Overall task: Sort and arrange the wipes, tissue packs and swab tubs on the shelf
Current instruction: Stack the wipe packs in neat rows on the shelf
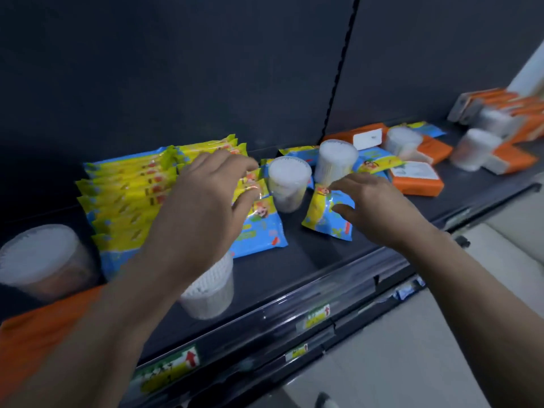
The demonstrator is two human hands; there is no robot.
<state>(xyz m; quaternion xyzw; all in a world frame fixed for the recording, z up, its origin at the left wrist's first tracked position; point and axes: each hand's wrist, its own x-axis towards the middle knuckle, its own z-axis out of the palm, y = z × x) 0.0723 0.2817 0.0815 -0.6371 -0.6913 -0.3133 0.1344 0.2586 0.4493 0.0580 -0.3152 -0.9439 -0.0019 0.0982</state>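
Now the left hand (206,195) curls its fingers (235,164) and thumb round the end wipes pack (259,228) of the standing row (129,195). The right hand (374,207) pinches a loose wipes pack (323,222) lying on the shelf (294,266). A swab tub (288,184) stands between both sets of fingers, and orange tissue packs (418,179) lie beyond the right fingers.

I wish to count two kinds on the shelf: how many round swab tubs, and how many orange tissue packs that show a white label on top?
Swab tubs: 6
Orange tissue packs with white label on top: 2
Total: 8
The far stack is too blurred to judge.
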